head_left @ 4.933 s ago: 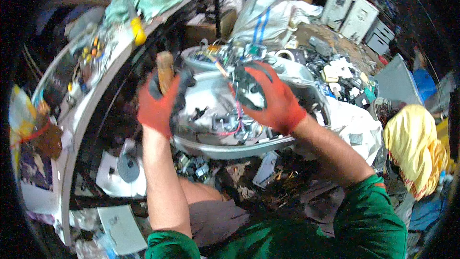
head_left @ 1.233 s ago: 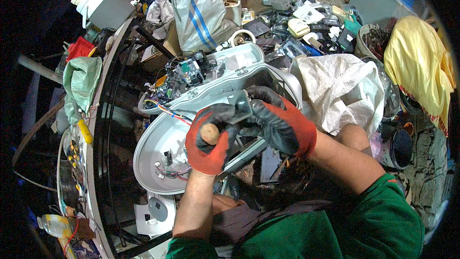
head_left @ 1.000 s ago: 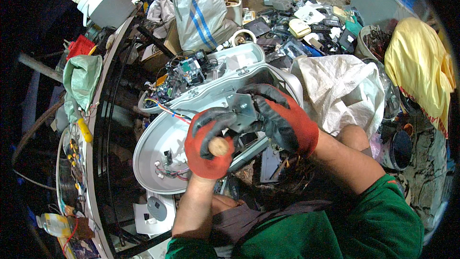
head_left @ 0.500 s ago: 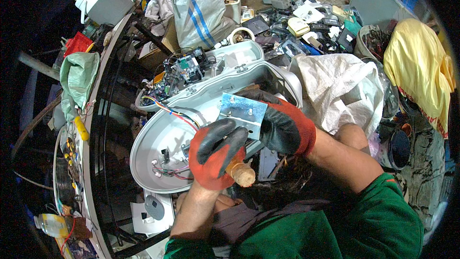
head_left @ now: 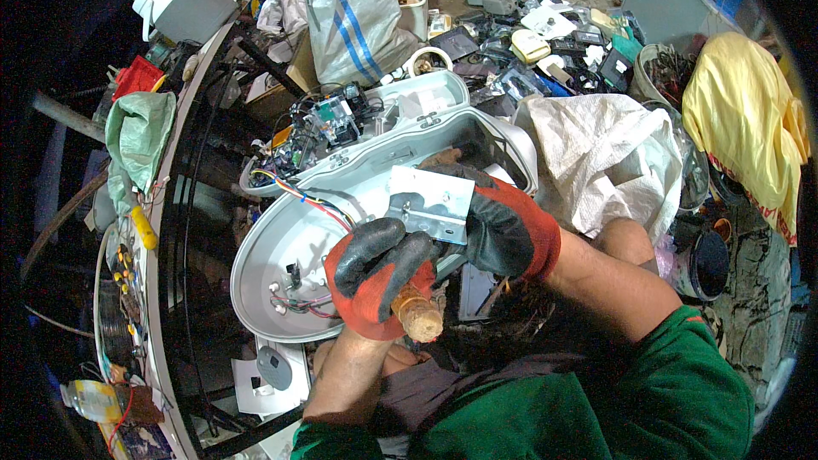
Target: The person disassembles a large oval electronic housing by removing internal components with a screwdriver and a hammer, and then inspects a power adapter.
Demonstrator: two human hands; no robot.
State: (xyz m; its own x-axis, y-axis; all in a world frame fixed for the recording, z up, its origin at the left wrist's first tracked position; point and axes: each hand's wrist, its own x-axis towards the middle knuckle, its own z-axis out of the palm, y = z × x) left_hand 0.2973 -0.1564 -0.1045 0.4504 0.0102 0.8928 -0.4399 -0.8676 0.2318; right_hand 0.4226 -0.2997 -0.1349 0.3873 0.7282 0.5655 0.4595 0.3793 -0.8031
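Both my hands wear red gloves with black palms and fingers. My left hand [head_left: 381,277] is closed round a round wooden tool handle [head_left: 421,318], its butt end toward me; the tool's head is hidden. A shiny bent metal bracket [head_left: 433,198] with screws and a slot is gripped at its right side by my right hand [head_left: 503,226]. The left fingers lie close under the bracket's lower edge; whether they touch it I cannot tell. Beneath both hands lies an open light-grey plastic housing [head_left: 256,277] with coloured wires [head_left: 304,198] inside.
Circuit parts [head_left: 334,123] fill the housing's hinged lid. A white woven sack [head_left: 601,158] lies to the right, a yellow sack [head_left: 741,111] beyond. Scrap electronics [head_left: 554,47] are heaped at the back. On the left runs a table edge [head_left: 162,290] with a yellow-handled tool [head_left: 143,227].
The metal bracket has tilted slightly and catches more light. My left hand has shifted a little down and left with the wooden handle.
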